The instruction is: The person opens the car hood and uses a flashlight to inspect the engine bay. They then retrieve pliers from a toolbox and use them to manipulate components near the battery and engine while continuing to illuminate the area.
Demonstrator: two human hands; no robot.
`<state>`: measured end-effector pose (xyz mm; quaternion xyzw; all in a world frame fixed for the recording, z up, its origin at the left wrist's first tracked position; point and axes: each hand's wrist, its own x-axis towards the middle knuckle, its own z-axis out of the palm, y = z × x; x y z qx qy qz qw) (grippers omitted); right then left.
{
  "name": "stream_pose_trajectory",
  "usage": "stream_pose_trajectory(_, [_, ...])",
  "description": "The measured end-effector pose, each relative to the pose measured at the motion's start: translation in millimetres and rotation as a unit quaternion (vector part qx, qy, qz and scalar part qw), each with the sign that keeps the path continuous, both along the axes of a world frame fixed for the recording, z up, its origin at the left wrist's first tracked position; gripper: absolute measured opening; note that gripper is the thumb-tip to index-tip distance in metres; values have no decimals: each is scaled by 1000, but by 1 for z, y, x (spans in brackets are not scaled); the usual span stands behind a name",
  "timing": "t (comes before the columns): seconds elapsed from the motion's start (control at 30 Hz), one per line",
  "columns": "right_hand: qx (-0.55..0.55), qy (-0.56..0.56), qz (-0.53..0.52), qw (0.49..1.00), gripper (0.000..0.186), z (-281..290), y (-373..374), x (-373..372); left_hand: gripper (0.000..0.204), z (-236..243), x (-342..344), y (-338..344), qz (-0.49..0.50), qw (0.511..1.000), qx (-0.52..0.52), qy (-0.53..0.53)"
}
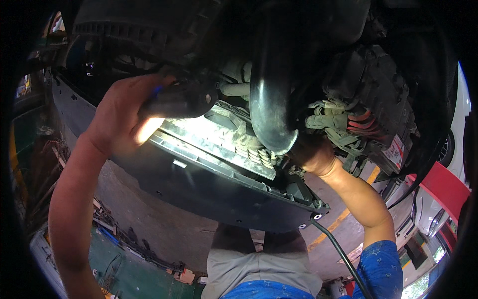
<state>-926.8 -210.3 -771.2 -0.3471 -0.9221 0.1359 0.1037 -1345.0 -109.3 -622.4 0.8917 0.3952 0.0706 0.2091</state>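
Work light [181, 99] gripped by left hand [122, 117]; red-white label [396, 152] lower right.

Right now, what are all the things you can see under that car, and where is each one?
torch: one, dark, shining bright light, held up at upper left
big hose: one, black, curved, hanging down the middle
panel: one, dark, flat, slanting across the middle under the engine
wires: a bundle, pale and dirty, right of the big hose
orange tubes: a few, orange-red, further right
cable: one, black, hanging from the panel's lower right corner
white car: one, white, at the far right edge
floor: green, with clutter, lower left
left hand: gripping the torch
right hand: reaching up beside the bottom of the big hose, fingers hidden
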Motion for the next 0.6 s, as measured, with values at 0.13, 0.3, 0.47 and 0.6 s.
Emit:
stream_pose_trajectory(0.13, [-82,147,-99,981,36,7,12,-4,50,-1,-2,-1,-4,1000,3,-20])
stream_pose_trajectory(0.3, [36,109,-16,993,28,13,6,-28,51,2,1,0,21,998,-52,-16])
stream_pose_trajectory(0.47, [-39,12,-120,992,35,-17,-4,-44,52,3,5,2,36,996,-85,-14])
stream_pose_trajectory(0.6, [-141,104,-242,954,32,4,-2,-78,50,5,2,-1,38,996,-75,9])
